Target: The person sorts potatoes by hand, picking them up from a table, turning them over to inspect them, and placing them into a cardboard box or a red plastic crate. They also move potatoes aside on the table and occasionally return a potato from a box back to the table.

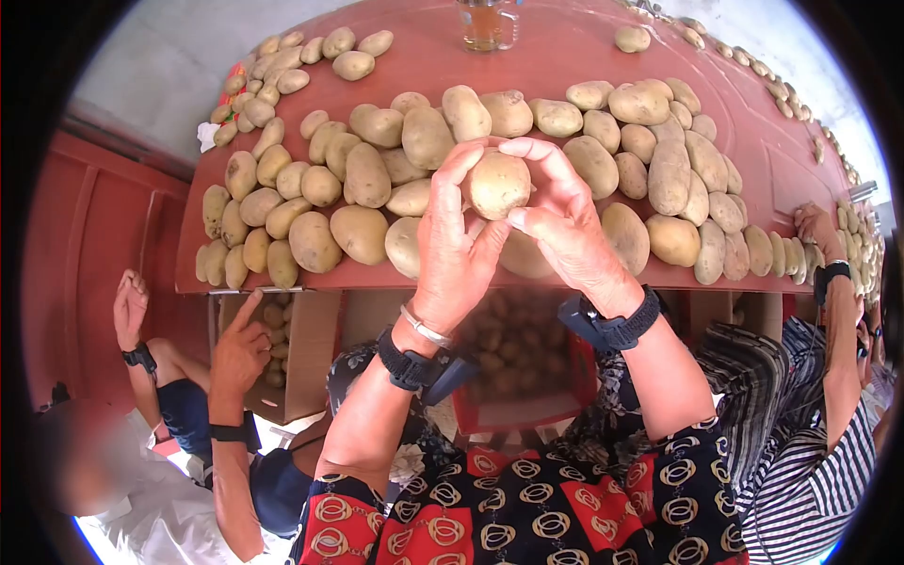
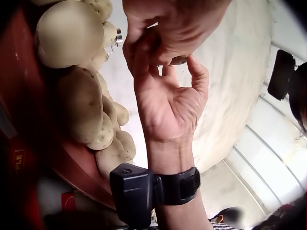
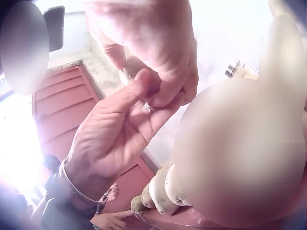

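1. The potato [image 1: 497, 184] sits just above the centre of the head view, lifted clear of the heap and held between both hands; it is roundish, its slightly longer axis running up and down the frame.
2. The left hand [image 1: 455, 247] comes up from the lower left, thumb and fingers curled round the potato's left and lower side, so it is grasping the potato.
3. The right hand [image 1: 563, 221] closes in from the right, fingers arched over the top and thumb beneath, also gripping it; both hands are equally near, and their fingertips nearly meet over the potato.
4. Behind and around them, the heap of potatoes [image 1: 377, 179] spreads across the red tabletop [image 1: 565, 56].
5. A glass mug [image 1: 487, 24] stands at the top centre.
6. Other people's arms [image 1: 235, 377] show at the lower left and right edges.
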`<state>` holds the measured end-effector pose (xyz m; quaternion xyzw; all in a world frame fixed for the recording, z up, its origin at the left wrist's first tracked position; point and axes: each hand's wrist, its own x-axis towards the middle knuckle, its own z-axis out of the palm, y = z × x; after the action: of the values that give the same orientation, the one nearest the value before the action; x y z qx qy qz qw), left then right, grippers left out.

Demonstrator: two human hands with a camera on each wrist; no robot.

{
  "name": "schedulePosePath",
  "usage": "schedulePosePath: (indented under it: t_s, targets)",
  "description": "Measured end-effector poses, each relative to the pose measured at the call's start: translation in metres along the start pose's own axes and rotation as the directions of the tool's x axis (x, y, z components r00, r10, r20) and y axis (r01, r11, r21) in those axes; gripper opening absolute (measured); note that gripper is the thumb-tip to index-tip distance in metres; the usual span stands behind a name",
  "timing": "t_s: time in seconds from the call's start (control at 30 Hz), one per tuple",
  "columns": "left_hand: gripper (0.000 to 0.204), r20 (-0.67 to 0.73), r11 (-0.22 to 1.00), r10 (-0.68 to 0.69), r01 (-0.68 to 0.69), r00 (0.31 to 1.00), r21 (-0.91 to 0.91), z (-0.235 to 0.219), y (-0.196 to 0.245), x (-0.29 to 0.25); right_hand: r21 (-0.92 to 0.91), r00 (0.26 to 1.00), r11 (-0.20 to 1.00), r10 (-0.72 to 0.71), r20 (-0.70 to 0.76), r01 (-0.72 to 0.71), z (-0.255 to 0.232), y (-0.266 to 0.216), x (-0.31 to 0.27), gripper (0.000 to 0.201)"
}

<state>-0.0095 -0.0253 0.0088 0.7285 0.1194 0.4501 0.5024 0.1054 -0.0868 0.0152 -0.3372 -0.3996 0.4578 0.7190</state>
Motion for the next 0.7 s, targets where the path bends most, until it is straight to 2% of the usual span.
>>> schedulePosePath:
  t_s: [0.13, 0.2, 0.23, 0.3, 0.4, 0.43, 0.5, 0.6, 0.67, 0.7]
  targets:
    - [0.060, -0.017, 1.000, -0.027, 0.027, 1.000, 0.006, 0.0018, -0.0001, -0.0006, 0.015, 0.999, 0.999, 0.044, 0.009, -0.044, -0.0040, -0.0023, -0.0011, 0.050]
    - [0.058, -0.017, 0.989, -0.120, 0.118, 0.993, -0.088, 0.0001, 0.0033, 0.0005, 0.023, 0.993, 0.993, 0.118, -0.022, -0.117, -0.0041, -0.0061, -0.0015, 0.050]
    - [0.058, -0.016, 0.989, -0.120, 0.118, 0.993, -0.086, -0.0015, 0.0037, 0.0002, 0.025, 0.993, 0.993, 0.117, -0.021, -0.116, -0.0037, -0.0038, -0.0012, 0.050]
    - [0.058, -0.007, 0.966, -0.208, 0.204, 0.978, -0.158, -0.0036, 0.0041, 0.0002, -0.049, 0.999, 0.998, 0.040, 0.003, -0.040, -0.0035, 0.0012, 0.0000, 0.051]
    - [0.057, -0.018, 0.954, -0.240, 0.233, 0.971, -0.188, -0.0023, 0.0006, 0.0004, 0.032, 0.995, 0.995, 0.099, -0.001, -0.099, -0.0020, -0.0012, -0.0003, 0.051]
    - [0.058, -0.027, 0.957, -0.276, 0.272, 0.961, -0.105, -0.0024, 0.0039, -0.0007, 0.049, 0.994, 0.993, 0.107, -0.012, -0.106, -0.0017, 0.0013, -0.0003, 0.051]
    - [0.059, -0.031, 0.958, -0.251, 0.244, 0.968, -0.149, -0.0017, -0.0014, -0.0035, -0.022, 0.998, 0.998, 0.064, -0.015, -0.064, -0.0019, 0.0038, 0.0008, 0.051]
    - [0.060, -0.024, 0.975, -0.217, 0.216, 0.976, -0.045, -0.0045, -0.0027, -0.0034, 0.012, 0.996, 0.996, 0.089, -0.013, -0.089, -0.0016, -0.0005, 0.0002, 0.055]
    - [0.063, 0.014, 0.976, 0.042, -0.044, 0.999, 0.212, -0.0050, -0.0033, -0.0036, 0.054, 0.993, 0.991, 0.120, -0.002, -0.120, -0.0054, -0.0017, -0.0005, 0.059]
    - [0.063, 0.005, 0.976, 0.040, -0.041, 0.999, 0.216, -0.0044, -0.0027, -0.0044, 0.054, 0.992, 0.990, 0.126, 0.007, -0.127, -0.0054, -0.0018, -0.0009, 0.059]
